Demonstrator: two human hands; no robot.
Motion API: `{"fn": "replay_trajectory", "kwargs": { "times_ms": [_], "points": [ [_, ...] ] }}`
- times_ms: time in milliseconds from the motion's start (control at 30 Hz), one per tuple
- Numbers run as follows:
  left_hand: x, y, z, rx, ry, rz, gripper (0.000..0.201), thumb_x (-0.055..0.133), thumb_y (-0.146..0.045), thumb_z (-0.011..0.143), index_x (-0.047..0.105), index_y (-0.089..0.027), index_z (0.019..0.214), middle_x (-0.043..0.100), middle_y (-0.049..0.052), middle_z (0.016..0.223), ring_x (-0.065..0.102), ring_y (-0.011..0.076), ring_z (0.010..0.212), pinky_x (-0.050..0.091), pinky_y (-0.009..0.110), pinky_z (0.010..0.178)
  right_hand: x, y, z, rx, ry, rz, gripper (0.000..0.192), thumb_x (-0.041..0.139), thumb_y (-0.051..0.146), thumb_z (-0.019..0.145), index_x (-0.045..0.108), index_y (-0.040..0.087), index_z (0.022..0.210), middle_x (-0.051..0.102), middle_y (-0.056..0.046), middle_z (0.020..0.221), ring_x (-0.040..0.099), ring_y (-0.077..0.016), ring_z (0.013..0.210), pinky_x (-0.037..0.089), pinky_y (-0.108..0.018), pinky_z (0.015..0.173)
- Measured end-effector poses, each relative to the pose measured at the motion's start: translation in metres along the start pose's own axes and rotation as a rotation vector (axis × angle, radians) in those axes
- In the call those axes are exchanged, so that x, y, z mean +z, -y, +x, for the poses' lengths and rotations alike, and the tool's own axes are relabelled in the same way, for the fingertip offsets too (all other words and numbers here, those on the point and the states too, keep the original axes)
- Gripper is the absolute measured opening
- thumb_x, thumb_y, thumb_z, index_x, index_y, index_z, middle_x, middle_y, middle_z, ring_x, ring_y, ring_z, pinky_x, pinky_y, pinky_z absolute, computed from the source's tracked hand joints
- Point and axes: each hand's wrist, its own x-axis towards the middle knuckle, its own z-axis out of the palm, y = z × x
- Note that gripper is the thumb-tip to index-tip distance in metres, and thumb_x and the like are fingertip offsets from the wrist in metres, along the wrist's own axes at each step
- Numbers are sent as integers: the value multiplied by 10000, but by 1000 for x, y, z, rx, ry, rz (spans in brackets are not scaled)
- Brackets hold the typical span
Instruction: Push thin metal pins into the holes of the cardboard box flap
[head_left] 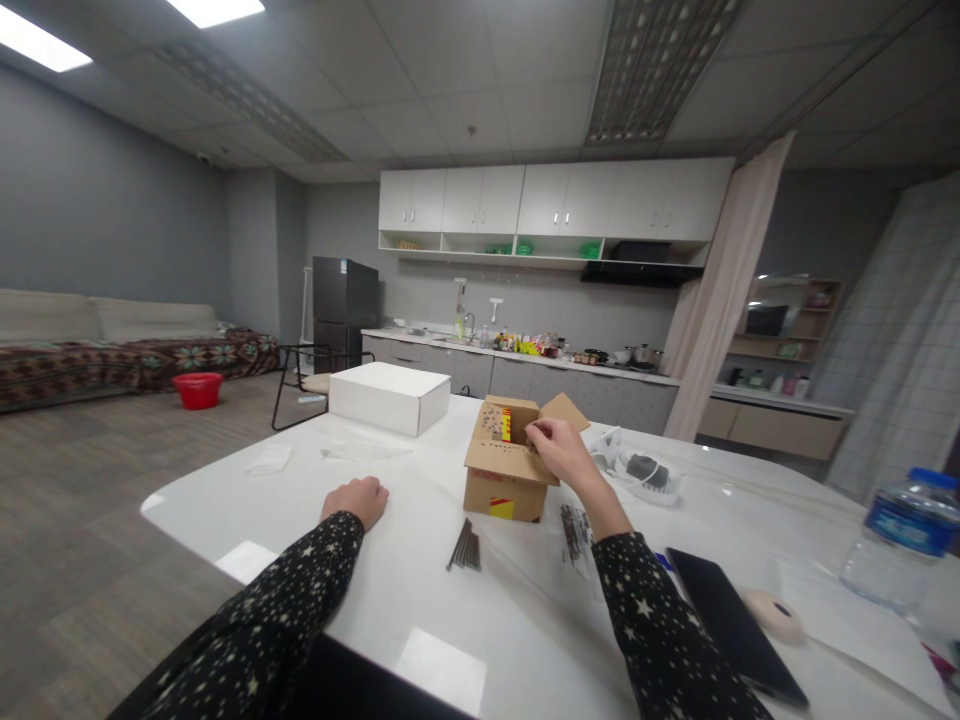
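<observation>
My right hand [559,447] reaches over the right side of an open cardboard box [506,495], its fingers pinched together at the opening. Whatever is between those fingertips is hidden. Flaps of the box are folded outward, and a red-and-yellow label shows inside. On the white table, my left hand [356,500] rests with its fingers curled in, left of the box; no object shows in it. Just in front of the box lies a small bundle of long metal nails or screws [466,548]. A clear bag of small dark metal parts [574,535] sits beneath my right forearm.
A white box [390,397] stands at the back left of the table [375,600]. Behind my right hand is a white basket [649,475] with a cable. To the right are a black phone or tablet [731,620], a beige mouse-like object [772,615] and a water bottle [904,540].
</observation>
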Motion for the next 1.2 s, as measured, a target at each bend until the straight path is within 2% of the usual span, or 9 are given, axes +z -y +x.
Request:
{"fn": "replay_trajectory", "kwargs": {
  "times_ms": [200, 467, 667, 833, 1000, 1200],
  "points": [
    [1, 0, 0, 1, -6, -9, 456, 301, -372, 857, 688, -167, 988, 701, 184, 1010, 655, 326, 948, 471, 424, 782, -1, 1, -1, -26, 9, 14, 289, 458, 330, 818, 672, 150, 743, 702, -64, 754, 619, -180, 714, 418, -267, 657],
    [3, 2, 2, 3, -8, -4, 451, 304, -378, 860, 686, -172, 982, 705, 174, 992, 659, 316, 931, 471, 409, 766, -1, 1, 0, -33, -9, 7, 287, 454, 342, 826, 659, 159, 743, 699, -64, 774, 611, -183, 725, 413, -280, 675],
    [0, 1, 0, 2, -1, 5, 455, 299, -374, 864, 682, -166, 996, 700, 179, 1009, 656, 317, 949, 467, 407, 778, -1, 0, 1, -40, -62, 77, 277, 417, 345, 844, 628, 172, 793, 694, -55, 742, 616, -184, 727, 415, -282, 679],
    [1, 1, 0, -1, -4, -6, 454, 302, -374, 861, 681, -163, 991, 698, 185, 1013, 653, 328, 954, 465, 413, 779, -1, -1, 2, -38, -91, 69, 283, 438, 374, 831, 625, 174, 762, 675, -49, 730, 587, -184, 690, 400, -285, 650],
    [0, 1, 0, -4, -1, -9, 454, 304, -376, 859, 684, -166, 991, 697, 186, 1019, 653, 328, 955, 466, 418, 782, -7, 9, -2, -96, -131, 69, 318, 455, 413, 826, 647, 163, 778, 662, -48, 758, 542, -172, 665, 388, -287, 640],
    [1, 2, 1, -13, -8, -15, 443, 311, -375, 864, 686, -175, 989, 700, 175, 1015, 654, 313, 953, 465, 408, 789, -19, 31, -10, -136, -123, 146, 338, 497, 459, 819, 631, 156, 753, 629, -37, 695, 535, -167, 660, 390, -274, 604]
  ]
}}
